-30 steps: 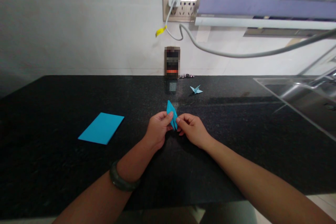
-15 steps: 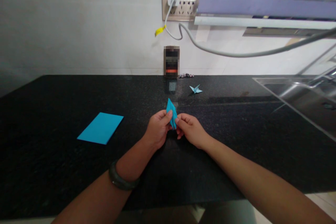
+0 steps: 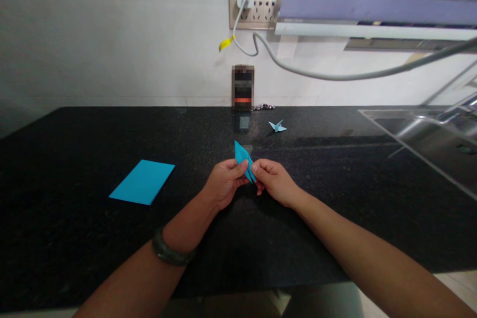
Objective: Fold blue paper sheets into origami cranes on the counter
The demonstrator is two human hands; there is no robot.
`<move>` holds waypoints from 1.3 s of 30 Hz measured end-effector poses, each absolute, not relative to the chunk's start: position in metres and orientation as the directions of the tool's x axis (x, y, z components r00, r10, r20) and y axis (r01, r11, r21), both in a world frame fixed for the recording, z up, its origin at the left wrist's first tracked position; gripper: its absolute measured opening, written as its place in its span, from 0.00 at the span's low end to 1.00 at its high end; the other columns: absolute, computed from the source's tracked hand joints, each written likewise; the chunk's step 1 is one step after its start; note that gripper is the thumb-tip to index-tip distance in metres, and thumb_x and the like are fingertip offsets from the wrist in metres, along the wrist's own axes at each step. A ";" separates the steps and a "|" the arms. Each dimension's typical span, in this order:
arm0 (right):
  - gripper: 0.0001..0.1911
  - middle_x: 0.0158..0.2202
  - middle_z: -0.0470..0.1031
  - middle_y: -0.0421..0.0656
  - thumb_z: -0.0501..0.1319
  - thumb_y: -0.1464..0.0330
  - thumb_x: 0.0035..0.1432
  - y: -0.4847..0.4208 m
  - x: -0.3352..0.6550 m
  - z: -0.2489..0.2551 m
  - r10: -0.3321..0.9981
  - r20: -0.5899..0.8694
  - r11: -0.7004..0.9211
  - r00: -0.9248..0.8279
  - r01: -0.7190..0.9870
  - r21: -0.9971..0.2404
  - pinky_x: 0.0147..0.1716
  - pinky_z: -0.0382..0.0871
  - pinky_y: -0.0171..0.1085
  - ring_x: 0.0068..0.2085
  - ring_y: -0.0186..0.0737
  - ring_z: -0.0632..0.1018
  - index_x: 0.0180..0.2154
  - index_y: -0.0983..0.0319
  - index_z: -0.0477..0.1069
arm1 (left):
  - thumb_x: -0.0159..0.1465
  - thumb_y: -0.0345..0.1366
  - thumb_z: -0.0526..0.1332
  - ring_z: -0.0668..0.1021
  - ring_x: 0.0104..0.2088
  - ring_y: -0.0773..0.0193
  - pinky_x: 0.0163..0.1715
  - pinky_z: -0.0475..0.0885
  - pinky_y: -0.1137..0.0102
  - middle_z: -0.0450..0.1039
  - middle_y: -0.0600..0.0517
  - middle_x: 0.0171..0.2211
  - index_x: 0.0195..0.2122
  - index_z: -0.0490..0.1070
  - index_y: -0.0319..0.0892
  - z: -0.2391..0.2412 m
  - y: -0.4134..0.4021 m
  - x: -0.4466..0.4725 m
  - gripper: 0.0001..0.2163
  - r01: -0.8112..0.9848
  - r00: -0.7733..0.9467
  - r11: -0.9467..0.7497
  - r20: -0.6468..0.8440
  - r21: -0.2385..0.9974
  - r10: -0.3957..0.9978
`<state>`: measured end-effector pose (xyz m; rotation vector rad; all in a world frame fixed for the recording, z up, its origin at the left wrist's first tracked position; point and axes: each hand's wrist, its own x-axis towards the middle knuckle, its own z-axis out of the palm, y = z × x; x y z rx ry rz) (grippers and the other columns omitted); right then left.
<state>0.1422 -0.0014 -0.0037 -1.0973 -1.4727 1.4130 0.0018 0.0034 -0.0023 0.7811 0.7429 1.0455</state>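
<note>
A narrow, diamond-shaped piece of folded blue paper [image 3: 242, 155] is held between both hands above the black counter. My left hand [image 3: 224, 184] pinches it from the left, thumb lying across its face and fingers behind. My right hand [image 3: 276, 182] grips its lower right edge between thumb and forefinger. The paper's tip points up and slightly left; its lower end is partly covered by the fingers. Beyond the hands, a small pale-blue origami crane [image 3: 278, 126] rests on the counter. To the left lies a flat stack or sheet of blue paper [image 3: 143, 182].
A phone [image 3: 243, 87] with a blurred screen leans on the wall, a beaded strap [image 3: 264, 107] beside it. A grey cable [image 3: 320, 77] runs from a wall socket [image 3: 261, 10] to the right. The metal sink [image 3: 443, 144] borders the black counter [image 3: 74, 243] on the right.
The folded paper has tilted further left at its tip, while its lower end has moved right. My right hand has shifted slightly right with its edge, still pinching.
</note>
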 end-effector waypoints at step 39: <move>0.13 0.16 0.60 0.33 0.54 0.64 0.54 -0.006 0.133 -0.004 0.956 -0.002 0.075 -0.292 0.253 -0.964 0.16 0.60 0.28 0.16 0.27 0.64 0.21 0.62 0.59 | 0.48 0.38 0.66 0.66 0.19 0.73 0.22 0.62 0.74 0.64 0.57 0.16 0.17 0.66 0.37 -0.006 -0.001 0.011 0.12 -0.352 0.020 0.102 -0.102 0.930 0.995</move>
